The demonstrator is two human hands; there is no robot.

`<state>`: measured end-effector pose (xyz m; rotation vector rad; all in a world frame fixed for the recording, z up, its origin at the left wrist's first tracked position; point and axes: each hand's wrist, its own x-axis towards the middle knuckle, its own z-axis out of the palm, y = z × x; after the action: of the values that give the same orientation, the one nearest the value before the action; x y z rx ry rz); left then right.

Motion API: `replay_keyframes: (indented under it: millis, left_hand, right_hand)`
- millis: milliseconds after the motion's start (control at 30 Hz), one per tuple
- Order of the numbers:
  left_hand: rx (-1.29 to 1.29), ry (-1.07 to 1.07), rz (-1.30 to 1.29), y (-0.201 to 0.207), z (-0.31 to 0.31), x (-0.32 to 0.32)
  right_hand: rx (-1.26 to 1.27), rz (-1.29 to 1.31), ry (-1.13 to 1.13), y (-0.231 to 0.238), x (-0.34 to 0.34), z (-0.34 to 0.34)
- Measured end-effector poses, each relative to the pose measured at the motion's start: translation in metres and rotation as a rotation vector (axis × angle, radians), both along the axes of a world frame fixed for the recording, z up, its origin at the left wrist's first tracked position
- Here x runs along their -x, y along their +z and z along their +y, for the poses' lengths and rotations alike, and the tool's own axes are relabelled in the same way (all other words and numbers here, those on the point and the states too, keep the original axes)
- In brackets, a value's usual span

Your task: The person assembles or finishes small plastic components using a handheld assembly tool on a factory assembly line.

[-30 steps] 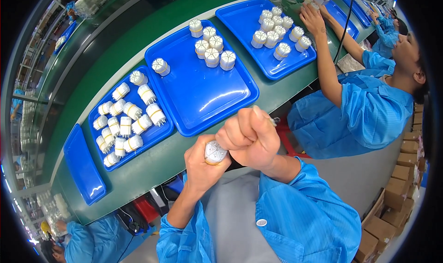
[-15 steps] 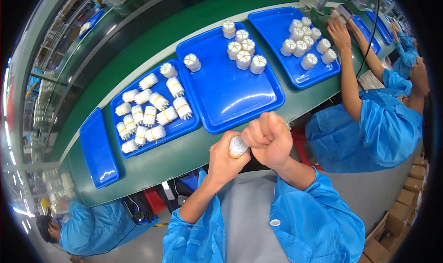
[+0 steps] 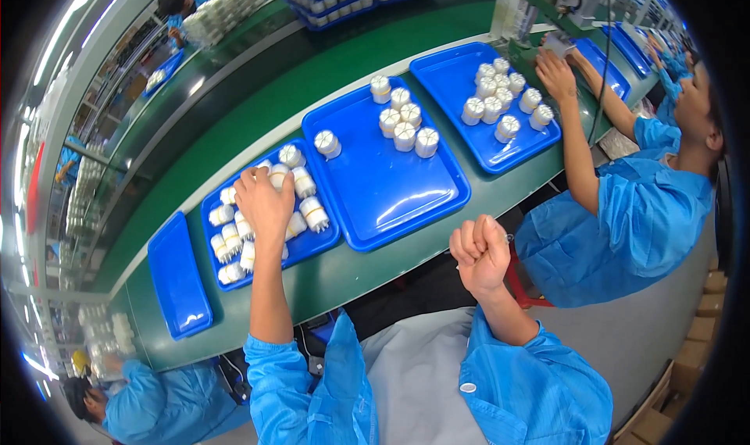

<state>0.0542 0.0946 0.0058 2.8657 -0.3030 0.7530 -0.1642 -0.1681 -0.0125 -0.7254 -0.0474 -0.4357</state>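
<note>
My left hand [image 3: 266, 204] is over the left blue tray [image 3: 314, 246], fingers and thumb closed around a white cylindrical part [image 3: 278, 176]. More white cylinders with yellowish bands lie around it, such as one part [image 3: 314, 213] with short metal pins at one end; some are hidden by the hand. My right hand [image 3: 481, 253] is held up in a fist in front of the bench edge, away from the trays. A small shiny bit [image 3: 508, 239] shows at the outer side of that fist; what the fingers enclose is hidden.
A middle blue tray [image 3: 367, 199] carries several upright white cylinders, and a right blue tray [image 3: 500, 152] carries more. At far left lies a narrow-looking blue tray [image 3: 181, 277]. A co-worker's arm [image 3: 582, 144] reaches over the green bench [image 3: 375, 277] on the right.
My hands have come apart. The left one has moved from in front of me to the left tray; the right fist stays near its place, a little lower. The whole view has shifted slightly.
</note>
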Motion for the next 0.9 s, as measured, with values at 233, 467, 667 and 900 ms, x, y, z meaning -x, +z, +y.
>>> replay_keyframes:
  millis: [233,467,667,900]
  left_hand:
    - [0.342,-0.489,-0.093,0.015,-0.066,0.037]
    - [0.659,-0.700,0.096,-0.011,-0.068,0.130]
    - [0.724,-0.580,0.207,-0.020,-0.055,0.183]
    - [0.845,-0.451,0.288,-0.046,-0.037,0.197]
  right_hand:
    - [0.127,0.344,-0.139,-0.025,0.038,-0.023]
    - [0.720,0.166,-1.500,0.063,0.159,-0.137]
    - [0.667,0.673,-1.860,0.078,0.278,-0.270]
    - [0.811,0.641,-1.703,0.023,0.287,-0.324]
